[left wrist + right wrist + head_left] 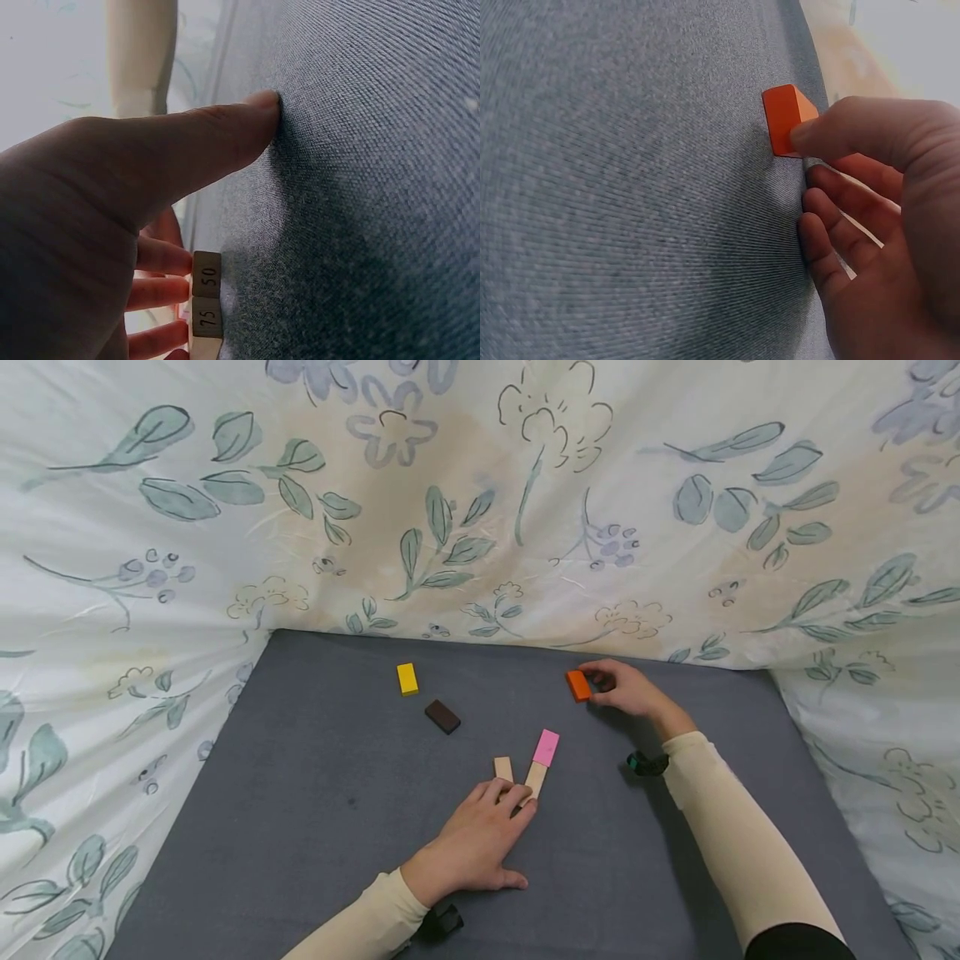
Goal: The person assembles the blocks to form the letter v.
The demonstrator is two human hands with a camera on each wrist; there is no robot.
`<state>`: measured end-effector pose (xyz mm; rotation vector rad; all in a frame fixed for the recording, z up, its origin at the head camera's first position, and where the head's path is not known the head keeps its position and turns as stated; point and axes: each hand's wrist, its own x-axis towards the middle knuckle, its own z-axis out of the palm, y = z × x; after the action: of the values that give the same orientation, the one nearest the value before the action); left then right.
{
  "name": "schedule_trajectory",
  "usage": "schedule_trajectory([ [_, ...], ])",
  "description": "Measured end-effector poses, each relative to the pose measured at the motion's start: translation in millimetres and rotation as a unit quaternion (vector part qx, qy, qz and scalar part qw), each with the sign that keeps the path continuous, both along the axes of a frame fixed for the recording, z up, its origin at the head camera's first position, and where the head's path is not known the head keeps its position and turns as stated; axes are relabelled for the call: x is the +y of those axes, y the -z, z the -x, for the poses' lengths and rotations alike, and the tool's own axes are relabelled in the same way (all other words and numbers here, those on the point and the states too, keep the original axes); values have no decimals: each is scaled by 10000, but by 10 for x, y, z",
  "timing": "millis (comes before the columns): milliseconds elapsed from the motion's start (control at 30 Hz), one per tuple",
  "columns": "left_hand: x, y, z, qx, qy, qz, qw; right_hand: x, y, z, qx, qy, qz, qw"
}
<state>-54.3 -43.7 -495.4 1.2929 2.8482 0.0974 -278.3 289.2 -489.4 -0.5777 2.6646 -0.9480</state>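
My left hand [480, 839] lies over two light wooden blocks, its fingertips on their near ends and its thumb stretched out onto the cloth. One wooden block [503, 767] points away from me; the other wooden block [536, 778] slants right and meets a pink block [546, 747] at its far end. In the left wrist view, the block ends marked 50 [206, 274] and 75 [207, 316] sit side by side against the fingertips. At the far right, my right hand [626, 688] pinches an orange block [784, 120] between thumb and fingers, low over the cloth.
A yellow block [407, 679] and a dark brown block [442, 717] lie on the grey cloth [300, 810], left of the pink one. Floral fabric [450, 510] hangs behind the work surface and along both sides.
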Motion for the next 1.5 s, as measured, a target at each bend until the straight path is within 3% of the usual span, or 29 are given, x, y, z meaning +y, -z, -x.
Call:
schedule_trajectory([
  [633,-5,-6,-4,-13,18,-20,10000,-14,126,-116,282,864,106,9958],
  [1033,10,2,-7,24,-31,56,10000,-33,169,-171,483,887,47,9949],
  [1500,-6,2,-4,29,-13,14,10000,-47,149,-247,435,1048,89,9935],
])
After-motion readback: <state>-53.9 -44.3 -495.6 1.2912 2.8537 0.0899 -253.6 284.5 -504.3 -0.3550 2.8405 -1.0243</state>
